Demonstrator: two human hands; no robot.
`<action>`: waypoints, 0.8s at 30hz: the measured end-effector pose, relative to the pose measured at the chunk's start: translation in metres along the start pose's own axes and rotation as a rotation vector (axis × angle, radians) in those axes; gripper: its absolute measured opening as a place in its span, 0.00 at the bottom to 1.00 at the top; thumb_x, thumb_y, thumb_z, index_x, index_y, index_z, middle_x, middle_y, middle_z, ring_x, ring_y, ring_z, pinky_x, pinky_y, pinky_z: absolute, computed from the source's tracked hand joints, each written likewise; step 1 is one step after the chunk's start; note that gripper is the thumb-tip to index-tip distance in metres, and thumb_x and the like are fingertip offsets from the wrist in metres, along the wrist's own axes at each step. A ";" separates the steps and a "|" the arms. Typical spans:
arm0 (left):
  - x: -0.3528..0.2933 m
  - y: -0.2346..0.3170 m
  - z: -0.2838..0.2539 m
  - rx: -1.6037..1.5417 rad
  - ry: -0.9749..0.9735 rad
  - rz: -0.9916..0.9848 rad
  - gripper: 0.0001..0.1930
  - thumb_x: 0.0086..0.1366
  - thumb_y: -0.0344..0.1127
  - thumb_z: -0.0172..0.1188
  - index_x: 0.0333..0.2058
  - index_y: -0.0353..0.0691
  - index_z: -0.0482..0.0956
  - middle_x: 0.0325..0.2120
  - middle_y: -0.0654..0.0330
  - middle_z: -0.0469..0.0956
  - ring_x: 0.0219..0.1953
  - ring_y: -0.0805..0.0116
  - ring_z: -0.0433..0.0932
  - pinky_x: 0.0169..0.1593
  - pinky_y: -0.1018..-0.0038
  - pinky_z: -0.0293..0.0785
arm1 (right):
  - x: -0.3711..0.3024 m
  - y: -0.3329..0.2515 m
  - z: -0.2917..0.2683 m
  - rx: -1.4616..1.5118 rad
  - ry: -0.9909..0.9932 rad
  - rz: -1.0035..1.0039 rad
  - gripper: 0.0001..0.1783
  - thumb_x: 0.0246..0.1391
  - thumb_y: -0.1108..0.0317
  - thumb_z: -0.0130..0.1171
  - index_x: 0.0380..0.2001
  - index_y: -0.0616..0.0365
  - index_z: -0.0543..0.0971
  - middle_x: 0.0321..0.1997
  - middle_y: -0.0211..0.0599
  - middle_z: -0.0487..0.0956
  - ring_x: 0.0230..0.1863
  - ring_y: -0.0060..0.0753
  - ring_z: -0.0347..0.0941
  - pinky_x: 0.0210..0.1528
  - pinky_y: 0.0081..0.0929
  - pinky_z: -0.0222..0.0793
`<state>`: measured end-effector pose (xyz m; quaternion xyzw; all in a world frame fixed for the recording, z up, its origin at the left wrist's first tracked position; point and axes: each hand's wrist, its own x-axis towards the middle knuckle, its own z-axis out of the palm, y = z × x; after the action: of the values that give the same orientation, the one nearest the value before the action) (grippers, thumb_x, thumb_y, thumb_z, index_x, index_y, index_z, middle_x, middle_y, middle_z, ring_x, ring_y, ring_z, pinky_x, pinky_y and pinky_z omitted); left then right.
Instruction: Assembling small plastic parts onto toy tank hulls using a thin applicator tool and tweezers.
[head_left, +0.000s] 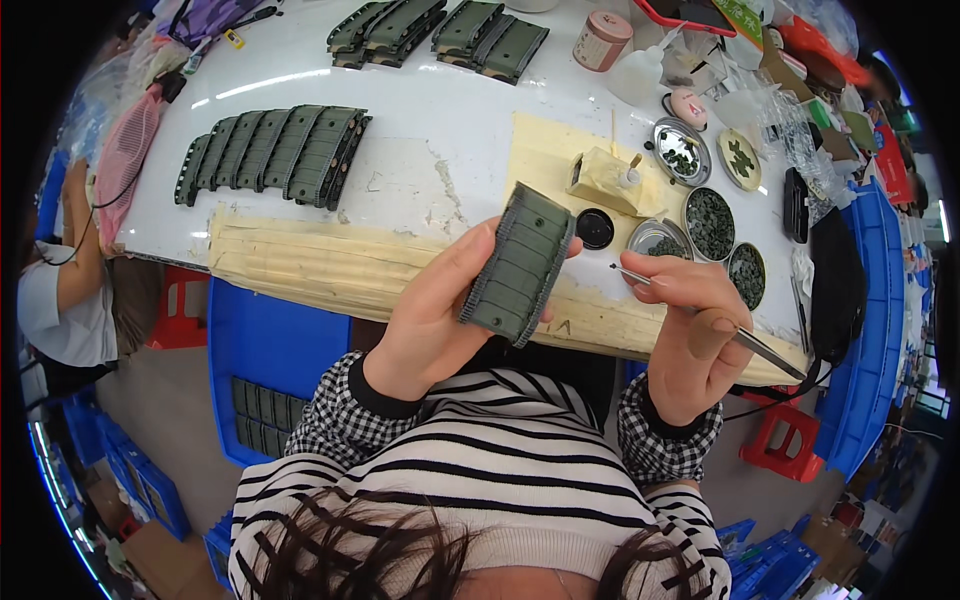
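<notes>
My left hand [430, 320] grips a dark green, slightly curved ribbed panel [520, 265] by its edges, tilted with its broad face up. Small round dark spots show near two of its ends. In my right hand [695, 340] is a pair of metal tweezers [765, 350], its tip pointing left toward the panel but apart from it. A tiny dark piece [614, 266] appears at the tweezer tip. Close to my right hand stand round tins of small dark green pieces [709, 225], and a black round lid or cup [595, 229] lies to their left.
A row of similar green panels [275, 155] sits at left on the white table [400, 200], with more stacks [490, 40] at the back. A tape-covered block [615, 180] stands beyond the panel. A blue bin [270, 330] is below left; another person's arm [80, 235] is at far left.
</notes>
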<state>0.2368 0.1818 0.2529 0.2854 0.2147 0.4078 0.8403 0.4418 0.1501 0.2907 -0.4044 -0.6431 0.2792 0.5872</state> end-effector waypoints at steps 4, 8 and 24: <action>-0.003 0.003 0.014 0.041 0.099 -0.034 0.26 0.73 0.51 0.33 0.59 0.37 0.60 0.46 0.49 0.74 0.38 0.65 0.77 0.38 0.70 0.77 | -0.002 0.001 -0.002 0.048 0.015 -0.008 0.27 0.68 0.52 0.39 0.34 0.64 0.79 0.38 0.51 0.81 0.38 0.36 0.76 0.43 0.29 0.69; -0.003 0.007 0.016 0.039 0.045 -0.067 0.27 0.73 0.55 0.34 0.57 0.38 0.62 0.46 0.50 0.75 0.36 0.67 0.77 0.33 0.73 0.76 | -0.004 0.002 0.000 0.166 0.004 0.030 0.29 0.67 0.50 0.38 0.35 0.66 0.78 0.38 0.52 0.80 0.40 0.38 0.76 0.43 0.29 0.71; 0.003 -0.019 0.003 -0.108 -0.162 0.144 0.30 0.68 0.36 0.52 0.64 0.36 0.52 0.55 0.54 0.68 0.53 0.67 0.70 0.55 0.72 0.68 | -0.007 0.018 0.032 0.713 0.061 0.185 0.27 0.68 0.52 0.35 0.39 0.68 0.74 0.38 0.44 0.77 0.44 0.44 0.78 0.49 0.38 0.77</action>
<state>0.2514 0.1735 0.2420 0.2865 0.1030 0.4538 0.8375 0.4136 0.1571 0.2671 -0.2389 -0.4484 0.5254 0.6825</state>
